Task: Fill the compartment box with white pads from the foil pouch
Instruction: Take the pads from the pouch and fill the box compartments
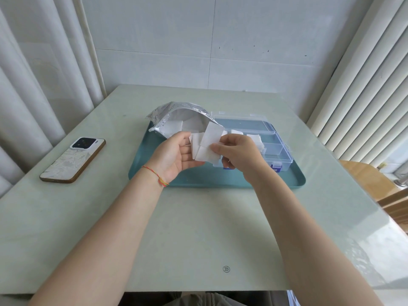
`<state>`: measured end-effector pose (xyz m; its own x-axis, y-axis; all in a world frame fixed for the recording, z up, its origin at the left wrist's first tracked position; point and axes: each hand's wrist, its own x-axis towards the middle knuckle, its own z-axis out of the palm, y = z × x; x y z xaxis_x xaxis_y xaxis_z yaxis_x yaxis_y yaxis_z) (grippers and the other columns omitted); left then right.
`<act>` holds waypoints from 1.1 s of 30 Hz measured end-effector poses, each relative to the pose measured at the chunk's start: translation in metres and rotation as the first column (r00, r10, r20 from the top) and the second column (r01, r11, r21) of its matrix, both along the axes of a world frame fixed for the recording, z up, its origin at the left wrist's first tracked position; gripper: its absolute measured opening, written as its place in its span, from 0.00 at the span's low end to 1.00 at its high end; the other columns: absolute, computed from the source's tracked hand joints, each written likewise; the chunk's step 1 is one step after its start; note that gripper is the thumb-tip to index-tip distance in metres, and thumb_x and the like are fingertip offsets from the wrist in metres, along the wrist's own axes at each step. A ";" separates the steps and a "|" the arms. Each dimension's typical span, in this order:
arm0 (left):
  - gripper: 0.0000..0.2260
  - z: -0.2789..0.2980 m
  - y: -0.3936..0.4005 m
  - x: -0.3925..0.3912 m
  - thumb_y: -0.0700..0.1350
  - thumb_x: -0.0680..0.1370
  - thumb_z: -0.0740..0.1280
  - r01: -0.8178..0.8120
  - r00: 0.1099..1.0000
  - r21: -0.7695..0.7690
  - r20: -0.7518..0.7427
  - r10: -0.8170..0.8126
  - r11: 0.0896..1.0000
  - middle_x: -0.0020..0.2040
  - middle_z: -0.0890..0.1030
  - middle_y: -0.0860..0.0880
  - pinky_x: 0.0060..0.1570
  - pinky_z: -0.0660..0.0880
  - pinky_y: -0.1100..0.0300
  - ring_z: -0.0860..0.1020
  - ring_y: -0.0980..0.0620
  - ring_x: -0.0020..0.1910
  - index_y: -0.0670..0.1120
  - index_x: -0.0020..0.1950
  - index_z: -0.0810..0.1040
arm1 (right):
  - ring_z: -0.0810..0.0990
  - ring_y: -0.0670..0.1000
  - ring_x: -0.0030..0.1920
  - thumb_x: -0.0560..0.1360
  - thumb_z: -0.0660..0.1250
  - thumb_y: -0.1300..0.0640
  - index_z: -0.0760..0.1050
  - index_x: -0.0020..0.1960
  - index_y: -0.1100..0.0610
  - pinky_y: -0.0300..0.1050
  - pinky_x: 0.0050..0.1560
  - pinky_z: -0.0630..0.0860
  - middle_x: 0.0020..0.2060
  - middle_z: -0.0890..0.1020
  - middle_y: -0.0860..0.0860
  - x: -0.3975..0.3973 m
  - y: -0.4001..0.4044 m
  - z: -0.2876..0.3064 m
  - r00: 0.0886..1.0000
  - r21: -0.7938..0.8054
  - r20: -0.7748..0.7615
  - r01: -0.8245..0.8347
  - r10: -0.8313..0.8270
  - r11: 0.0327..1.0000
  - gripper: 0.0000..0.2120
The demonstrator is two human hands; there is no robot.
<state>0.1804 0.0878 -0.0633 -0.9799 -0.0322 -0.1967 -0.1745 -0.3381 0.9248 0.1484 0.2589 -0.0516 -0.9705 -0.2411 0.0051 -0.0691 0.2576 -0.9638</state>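
Note:
A silver foil pouch [176,113] lies open on the teal tray [198,180], with white pads showing inside its mouth. To its right stands the clear compartment box [273,149], lid folded back, with a few white pads in its far compartments. My left hand [174,155] is palm up above the tray, holding a small stack of white pads [206,144]. My right hand [240,151] pinches the same stack from the right, thumb on top. One pad sticks up tilted from the stack. My right hand hides the box's left part.
A phone [74,159] lies face down on the pale green table [198,228], left of the tray. Curtains hang on both sides. A wooden chair [373,182] stands off the table's right edge.

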 end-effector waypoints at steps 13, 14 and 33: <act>0.11 -0.004 0.000 0.000 0.36 0.82 0.59 -0.117 0.993 -0.224 -0.024 0.115 0.968 0.52 0.82 0.35 0.30 0.79 0.59 0.84 0.44 0.40 0.37 0.57 0.80 | 0.72 0.48 0.24 0.75 0.71 0.60 0.79 0.42 0.62 0.38 0.25 0.65 0.30 0.79 0.53 -0.001 0.009 0.011 0.998 -0.082 -0.047 0.035 -0.039 0.996 0.05; 0.11 -0.002 0.002 0.002 0.36 0.81 0.58 -0.037 0.999 -0.235 -0.014 0.034 0.971 0.52 0.83 0.35 0.30 0.79 0.59 0.84 0.44 0.39 0.38 0.58 0.80 | 0.71 0.48 0.23 0.75 0.71 0.60 0.79 0.42 0.62 0.37 0.25 0.65 0.28 0.78 0.51 0.000 0.009 0.012 0.999 -0.068 -0.045 0.007 -0.010 0.998 0.05; 0.11 -0.003 0.005 -0.003 0.38 0.83 0.57 -0.167 0.985 0.157 -0.008 0.170 0.973 0.45 0.85 0.45 0.38 0.82 0.58 0.83 0.50 0.42 0.41 0.55 0.79 | 0.79 0.51 0.29 0.76 0.65 0.68 0.77 0.47 0.64 0.40 0.29 0.74 0.35 0.81 0.56 -0.001 0.004 0.004 0.997 -0.169 0.080 0.006 0.007 0.986 0.02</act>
<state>0.1770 0.0930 -0.0667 -0.9671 -0.1678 -0.1912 -0.0835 -0.5005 0.8617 0.1476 0.2628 -0.0481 -0.9693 -0.2440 -0.0319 0.0101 0.0901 -0.9959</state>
